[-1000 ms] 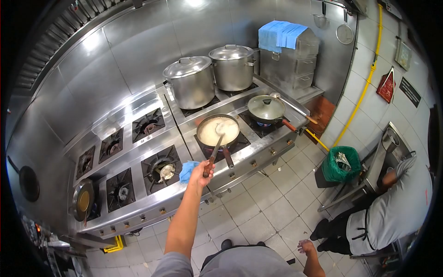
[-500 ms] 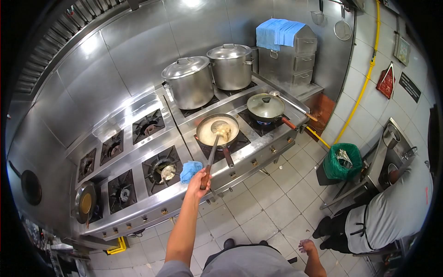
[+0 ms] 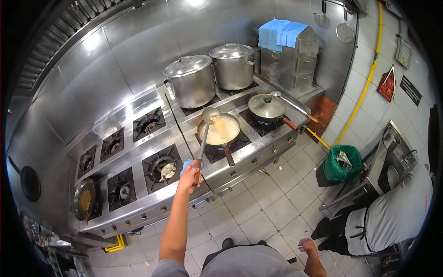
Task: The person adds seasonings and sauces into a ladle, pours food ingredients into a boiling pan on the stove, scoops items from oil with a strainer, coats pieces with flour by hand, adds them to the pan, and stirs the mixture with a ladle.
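Note:
My left hand (image 3: 190, 177) is closed round the wooden handle of a long ladle (image 3: 211, 115). The ladle's bowl is tilted over the left rim of a frying pan (image 3: 220, 137), and pale liquid pours from it into the pale liquid in the pan. A blue cloth (image 3: 187, 164) lies on the stove edge, partly hidden behind my left hand. My right hand (image 3: 306, 245) hangs low over the floor, fingers apart, holding nothing.
Two large lidded pots (image 3: 190, 83) stand at the back of the stove (image 3: 184, 203). A lidded pan (image 3: 266, 107) sits right of the frying pan. A green-lined bin (image 3: 342, 163) and a person (image 3: 387, 212) at a sink are on the right.
The ladle has risen from inside the pan to its left rim and tipped, with liquid now falling. My left hand has moved slightly left, over the blue cloth.

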`<state>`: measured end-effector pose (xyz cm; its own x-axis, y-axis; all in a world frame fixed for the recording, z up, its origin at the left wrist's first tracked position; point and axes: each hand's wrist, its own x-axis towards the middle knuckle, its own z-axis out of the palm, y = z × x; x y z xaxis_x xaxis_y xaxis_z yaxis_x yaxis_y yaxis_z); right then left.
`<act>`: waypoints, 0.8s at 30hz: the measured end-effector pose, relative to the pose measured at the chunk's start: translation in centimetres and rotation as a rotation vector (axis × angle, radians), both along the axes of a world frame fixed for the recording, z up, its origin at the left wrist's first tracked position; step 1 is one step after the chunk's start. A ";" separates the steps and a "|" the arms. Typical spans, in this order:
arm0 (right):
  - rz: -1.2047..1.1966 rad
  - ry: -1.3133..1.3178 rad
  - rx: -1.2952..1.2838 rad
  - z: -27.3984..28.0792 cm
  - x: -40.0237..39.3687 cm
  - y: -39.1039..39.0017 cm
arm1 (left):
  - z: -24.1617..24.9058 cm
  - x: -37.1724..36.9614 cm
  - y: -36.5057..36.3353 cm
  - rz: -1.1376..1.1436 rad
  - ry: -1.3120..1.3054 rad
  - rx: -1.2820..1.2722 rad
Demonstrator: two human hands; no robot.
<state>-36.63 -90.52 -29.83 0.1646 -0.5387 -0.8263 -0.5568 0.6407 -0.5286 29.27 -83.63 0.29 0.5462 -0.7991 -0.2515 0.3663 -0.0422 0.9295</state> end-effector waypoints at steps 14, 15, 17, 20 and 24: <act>-0.034 -0.011 0.008 -1.1 -1.3 0.2 | -2.0 5.9 -0.6 0.053 -0.972 0.425; -0.033 -0.010 0.009 -1.3 -1.3 0.1 | -1.1 5.6 -0.7 0.031 -1.047 0.442; -0.035 -0.010 0.006 -1.4 -1.3 -0.1 | 0.5 5.1 -0.8 0.009 -1.121 0.461; 0.000 -0.003 -0.021 -1.4 -1.2 -0.3 | 1.4 4.8 -0.8 -0.054 -1.208 0.560; 0.001 0.003 -0.026 -1.3 -1.0 -0.1 | 3.9 3.8 -0.5 -0.157 -1.051 0.619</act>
<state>-37.64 -90.64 -31.17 0.1625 -0.5597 -0.8126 -0.5589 0.6265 -0.5432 33.11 -84.14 4.19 0.6207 -0.7767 -0.1072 -0.5974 -0.5571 0.5769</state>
